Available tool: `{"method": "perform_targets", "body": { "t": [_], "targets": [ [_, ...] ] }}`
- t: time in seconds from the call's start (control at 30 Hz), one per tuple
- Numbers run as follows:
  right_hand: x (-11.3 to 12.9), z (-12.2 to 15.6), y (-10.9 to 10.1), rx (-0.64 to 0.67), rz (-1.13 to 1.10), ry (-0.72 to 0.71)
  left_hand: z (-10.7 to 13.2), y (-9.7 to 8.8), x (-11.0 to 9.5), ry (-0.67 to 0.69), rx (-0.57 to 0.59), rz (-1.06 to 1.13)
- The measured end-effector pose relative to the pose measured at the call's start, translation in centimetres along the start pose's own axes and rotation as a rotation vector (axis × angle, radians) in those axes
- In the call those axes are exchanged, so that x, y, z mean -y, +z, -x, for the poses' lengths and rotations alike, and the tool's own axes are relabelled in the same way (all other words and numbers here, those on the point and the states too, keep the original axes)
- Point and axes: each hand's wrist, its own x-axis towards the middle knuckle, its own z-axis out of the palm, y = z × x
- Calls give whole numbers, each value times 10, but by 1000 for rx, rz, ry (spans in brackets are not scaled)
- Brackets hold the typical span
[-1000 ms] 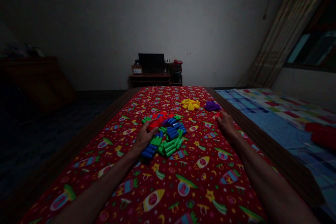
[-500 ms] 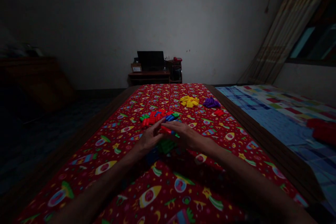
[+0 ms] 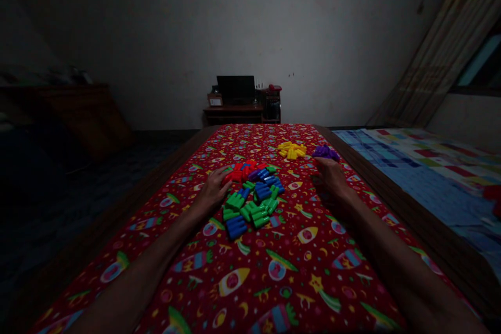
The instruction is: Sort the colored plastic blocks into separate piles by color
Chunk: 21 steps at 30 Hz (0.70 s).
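Observation:
A mixed pile of small plastic pieces (image 3: 254,195), red, blue and green, lies in the middle of a red cloth printed with rockets (image 3: 274,261). My left hand (image 3: 213,190) rests flat on the cloth at the pile's left edge, fingers stretched out and touching the red pieces (image 3: 240,171). My right hand (image 3: 331,177) lies palm down far to the right, just in front of a small purple heap (image 3: 326,152); its fingers are hidden behind the back of the hand. A yellow heap (image 3: 291,150) sits to the left of the purple one.
The cloth covers a long wooden-edged table (image 3: 164,167). A checked blanket (image 3: 410,167) lies to the right, with a curtain (image 3: 438,52) above it. A low desk with a dark screen (image 3: 237,91) stands against the far wall. The room is dim.
My right hand has left the middle of the pile, where it held a red piece, and gone right to the spot by the purple heap. My left hand stays at the pile's left edge.

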Motion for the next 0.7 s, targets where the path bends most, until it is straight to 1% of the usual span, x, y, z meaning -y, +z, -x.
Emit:
{"method": "perform_targets", "body": {
  "t": [0.07,0.13,0.2,0.27,0.37,0.43,0.53,0.6,0.63,0.7],
  "targets": [
    [-24,5,4,-53,19,33,1,2,16,-12,34,-13],
    [-38,10,7,-93,18,55,3,4,23,-17,61,-15],
    [-42,14,9,-109,16,82,5,4,23,-21,59,-33],
    [-39,16,10,-100,32,92,8,3,21,-25,46,-62],
    [-32,17,8,-63,85,73,9,0,15,-54,10,-82],
    [-28,15,6,-60,96,80,8,-3,9,-131,-24,-82],
    [-16,7,0,-116,27,134,2,-8,-4,-269,-110,-52],
    [0,1,-5,-138,-69,152,-2,-9,-14,-296,-143,31],
    [12,-2,-7,-129,-128,134,-3,-8,-21,-291,-132,95],
    [41,-2,-10,-80,-259,22,-3,-5,-34,-263,-55,237]
  ]
}}
